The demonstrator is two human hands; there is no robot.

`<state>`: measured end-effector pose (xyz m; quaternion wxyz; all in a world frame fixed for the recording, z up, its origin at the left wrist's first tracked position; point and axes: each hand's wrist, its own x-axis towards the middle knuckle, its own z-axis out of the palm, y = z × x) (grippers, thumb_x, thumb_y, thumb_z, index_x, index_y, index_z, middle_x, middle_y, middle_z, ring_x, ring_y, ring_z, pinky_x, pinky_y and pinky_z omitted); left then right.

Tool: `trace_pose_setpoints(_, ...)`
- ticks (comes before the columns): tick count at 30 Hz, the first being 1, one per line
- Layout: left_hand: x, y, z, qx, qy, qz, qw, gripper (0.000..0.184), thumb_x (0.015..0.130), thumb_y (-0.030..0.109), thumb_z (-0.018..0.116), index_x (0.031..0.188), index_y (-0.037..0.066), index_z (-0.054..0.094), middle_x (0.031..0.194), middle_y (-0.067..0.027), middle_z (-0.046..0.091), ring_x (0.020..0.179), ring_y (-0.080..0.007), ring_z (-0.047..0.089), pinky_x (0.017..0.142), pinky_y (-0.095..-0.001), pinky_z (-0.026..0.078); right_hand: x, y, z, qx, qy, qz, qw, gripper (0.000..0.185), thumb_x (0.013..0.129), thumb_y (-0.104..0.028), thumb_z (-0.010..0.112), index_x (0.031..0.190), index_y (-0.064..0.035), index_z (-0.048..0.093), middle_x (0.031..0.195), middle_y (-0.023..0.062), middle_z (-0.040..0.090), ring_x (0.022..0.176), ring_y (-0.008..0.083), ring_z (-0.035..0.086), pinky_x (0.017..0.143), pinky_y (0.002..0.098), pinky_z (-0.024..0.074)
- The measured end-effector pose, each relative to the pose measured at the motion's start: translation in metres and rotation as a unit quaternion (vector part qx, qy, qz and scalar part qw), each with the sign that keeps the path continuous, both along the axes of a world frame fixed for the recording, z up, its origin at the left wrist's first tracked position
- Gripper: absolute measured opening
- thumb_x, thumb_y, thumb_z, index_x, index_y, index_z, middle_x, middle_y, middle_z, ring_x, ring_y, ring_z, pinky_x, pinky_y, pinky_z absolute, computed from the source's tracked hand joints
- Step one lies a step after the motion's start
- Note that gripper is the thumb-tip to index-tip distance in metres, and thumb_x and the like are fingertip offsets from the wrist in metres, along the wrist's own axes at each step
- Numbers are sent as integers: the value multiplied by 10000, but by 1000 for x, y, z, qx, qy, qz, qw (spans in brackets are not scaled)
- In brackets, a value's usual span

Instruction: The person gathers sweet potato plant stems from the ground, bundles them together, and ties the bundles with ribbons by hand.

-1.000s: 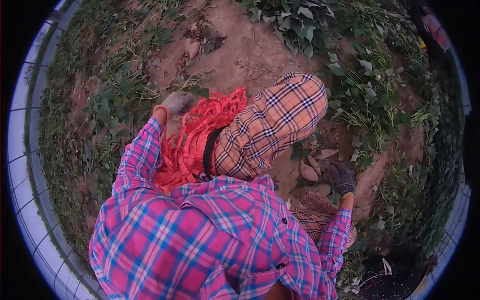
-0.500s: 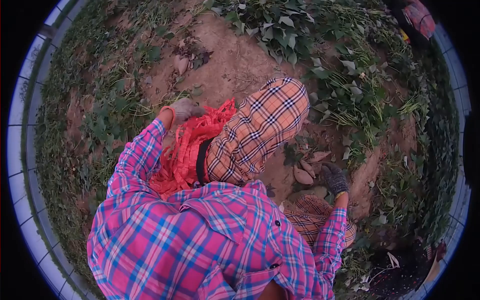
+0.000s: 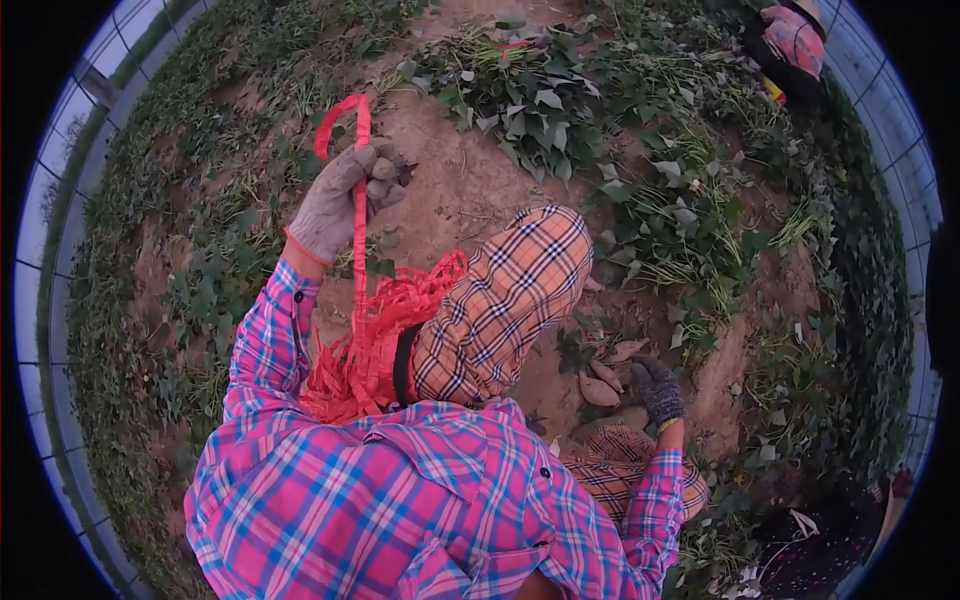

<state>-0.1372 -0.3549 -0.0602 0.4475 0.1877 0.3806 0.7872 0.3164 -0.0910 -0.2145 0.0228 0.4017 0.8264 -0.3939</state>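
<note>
Many red strips [image 3: 345, 385] lie in a tangled bunch at the front of the plaid shirt [image 3: 340, 490], next to a black band [image 3: 403, 365]. A leg in tan checked cloth [image 3: 510, 300] stands between them and several tubers [image 3: 598, 390] on the soil. Beside these is the dark-gloved right hand [image 3: 657, 388], fingers bent; whether it grips anything I cannot tell. Farther out, the pale-gloved left hand [image 3: 345, 200] pinches a single ribbon [image 3: 361, 250], flat and narrow, rising straight from the bunch and curling over on top. Beyond are heaped leafy vines [image 3: 540, 100], then another person [image 3: 795, 40].
</note>
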Motion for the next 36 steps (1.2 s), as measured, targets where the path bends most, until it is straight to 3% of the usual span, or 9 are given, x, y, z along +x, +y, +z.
trace_pose_setpoints(3,12,23,22,47,25,-26,998,336,892,224,543,1136,-5,509,880,-31,579,743,-128,585,782,-338,518,-37,-32,41,-205,278,-116,931,299,876,-188,554,1118,-14,584,1056,124,621,978,218,589,841,324,461)
trace_pose_setpoints(5,36,42,47,-4,127,-25,992,306,897,244,543,1092,8,541,877,-73,598,813,-197,585,796,-350,459,-75,-65,86,-122,311,-28,942,348,885,-203,558,1179,-17,545,1030,98,623,934,212,604,831,302,474)
trace_pose_setpoints(7,62,61,79,-30,219,-93,971,266,873,200,563,1042,-4,580,948,-97,600,896,-210,573,839,-347,441,-123,-97,101,-393,436,22,810,416,886,-113,548,1282,-29,449,1168,94,560,1054,163,538,908,293,434)
trace_pose_setpoints(10,109,94,99,-75,520,-205,826,301,835,199,590,1005,-49,584,1050,-86,585,974,-182,553,856,-295,432,-198,-149,127,-456,470,173,735,730,847,-187,624,1413,-62,180,1193,83,521,967,124,534,818,300,469)
trace_pose_setpoints(13,128,106,100,-20,708,-251,660,285,808,164,563,970,-67,594,1124,-95,563,1030,-194,529,834,-271,417,-254,-192,81,-485,510,151,695,378,858,-295,597,1132,-46,519,893,44,605,722,117,578,618,276,487)
trace_pose_setpoints(17,136,74,79,-236,458,-229,826,321,824,167,496,1059,-46,542,942,-72,580,858,-120,535,752,-248,429,-231,-162,104,-537,450,49,712,308,872,-352,560,864,-53,634,743,68,635,617,158,610,546,300,501)
trace_pose_setpoints(23,103,44,11,-309,415,-326,791,302,807,149,536,1058,-18,550,879,-27,559,782,-99,510,685,-245,429,-231,-154,91,-486,527,-55,695,435,857,-447,529,655,-64,566,599,92,604,416,171,565,372,305,441)
trace_pose_setpoints(25,107,57,13,-311,432,-334,778,310,797,148,545,1059,-18,549,888,-31,560,792,-105,513,694,-249,429,-217,-149,142,-637,359,-64,679,449,878,-467,485,659,-81,549,560,71,576,387,198,539,362,313,429)
trace_pose_setpoints(36,138,97,32,-253,498,-417,717,359,747,143,593,1065,-16,546,936,-55,564,848,-142,528,747,-273,430,-314,-134,201,-625,627,39,463,420,903,-455,437,711,-101,554,616,63,599,389,197,516,368,322,433)
